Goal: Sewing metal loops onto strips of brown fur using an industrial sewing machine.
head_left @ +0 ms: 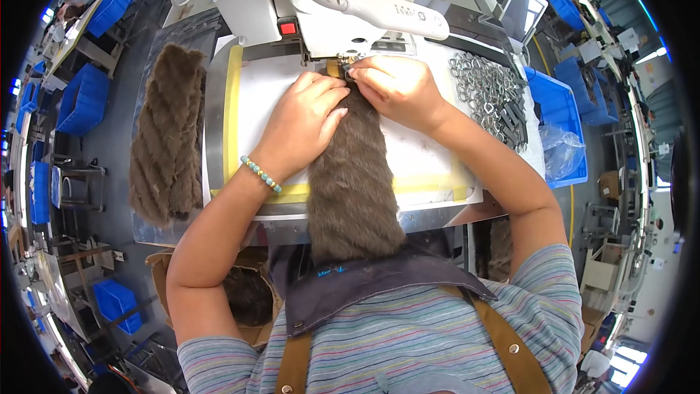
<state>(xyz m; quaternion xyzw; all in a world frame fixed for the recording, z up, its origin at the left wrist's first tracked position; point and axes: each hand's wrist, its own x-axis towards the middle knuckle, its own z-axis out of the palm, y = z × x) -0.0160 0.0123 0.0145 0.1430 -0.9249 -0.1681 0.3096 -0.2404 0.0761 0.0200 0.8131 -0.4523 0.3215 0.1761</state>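
A long strip of brown fur (354,182) runs from under the sewing machine's head (357,22) down over the table edge to my lap. My left hand (306,120) holds the strip's far end from the left, fingers bent close together and thumb on the fur. My right hand (401,91) pinches at the same end, right beside the needle area. Its fingertips close on a small dark piece that I cannot make out. A small yellowish tab (333,68) shows between the two hands, under the machine.
Brown fur pieces (168,138) lie at the table's left. On the right are many metal rings (477,84) and dark metal clips (512,124). Beyond stands a blue bin (536,87) with clear plastic. Yellow tape (233,113) borders the white work plate. An open carton (164,277) holding fur stands below left.
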